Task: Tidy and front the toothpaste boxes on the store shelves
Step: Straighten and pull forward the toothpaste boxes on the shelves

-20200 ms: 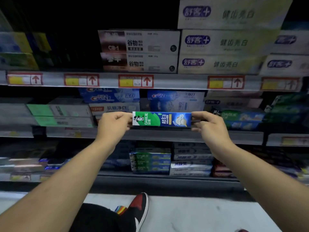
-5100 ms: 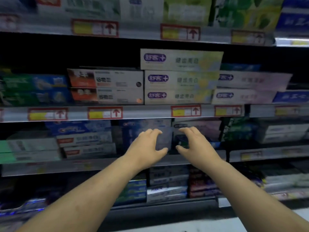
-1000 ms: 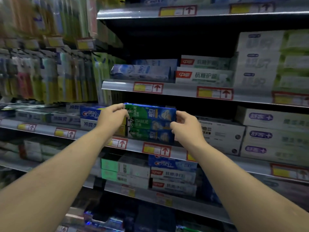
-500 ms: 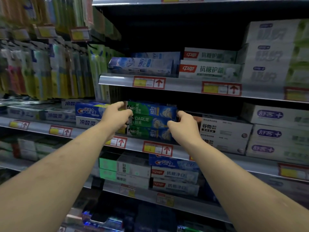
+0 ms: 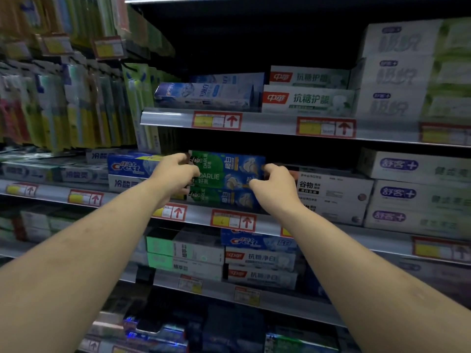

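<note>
On the mid shelf, a stack of 3 green-blue Darlie boxes (image 5: pixel 226 180) lies lengthwise, fronts facing out, bottom box just behind the shelf rail (image 5: pixel 198 214). Left hand (image 5: pixel 175 174) grips the stack's left end, fingers curled round the top & middle boxes. Right hand (image 5: pixel 275 186) grips the right end, thumb on the front, fingers curled over the end. Crest box (image 5: pixel 130 165) sits just beside on the left, white boxes w/ black print (image 5: pixel 334 189) just beside on the right. Red-framed price tag (image 5: pixel 233 221) sits on the rail below the stack. Toothbrush pkgs (image 5: pixel 76 103) hang far left, blurred.
</note>
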The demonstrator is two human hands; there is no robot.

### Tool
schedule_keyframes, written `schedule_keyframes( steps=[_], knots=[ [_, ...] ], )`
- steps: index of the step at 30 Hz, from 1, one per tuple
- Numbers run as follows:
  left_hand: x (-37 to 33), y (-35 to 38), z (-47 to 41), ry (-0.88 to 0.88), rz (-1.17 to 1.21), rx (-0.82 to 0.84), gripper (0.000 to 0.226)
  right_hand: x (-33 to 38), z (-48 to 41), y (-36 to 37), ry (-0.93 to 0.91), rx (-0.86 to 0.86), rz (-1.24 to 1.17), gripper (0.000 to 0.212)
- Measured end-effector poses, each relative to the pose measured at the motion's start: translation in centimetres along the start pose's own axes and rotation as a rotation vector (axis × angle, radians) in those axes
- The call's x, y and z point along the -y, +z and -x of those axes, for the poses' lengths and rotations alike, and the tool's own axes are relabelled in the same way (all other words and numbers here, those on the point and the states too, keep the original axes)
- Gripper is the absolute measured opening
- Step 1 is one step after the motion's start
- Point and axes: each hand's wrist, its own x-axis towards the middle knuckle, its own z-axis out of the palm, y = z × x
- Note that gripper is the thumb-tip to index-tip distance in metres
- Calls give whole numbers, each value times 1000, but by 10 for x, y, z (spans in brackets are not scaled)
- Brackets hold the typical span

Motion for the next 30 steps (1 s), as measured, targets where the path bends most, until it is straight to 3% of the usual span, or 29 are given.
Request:
schedule_keyframes(
  steps=[4,10,15,30],
  knots=[
    [5,2,2,72,-155,-54,59,0,7,-7,-20,34,65,58],
    [4,12,21,297,-617,-59,66,-7,24,-29,-139,78,252,57],
    [-2,43,60,483,-868,36,68,-23,50,-72,-218,123,522,62],
    [-29,243,183,673,-727,424,68,-136,154,-256,40,122,725,65]
  ],
)
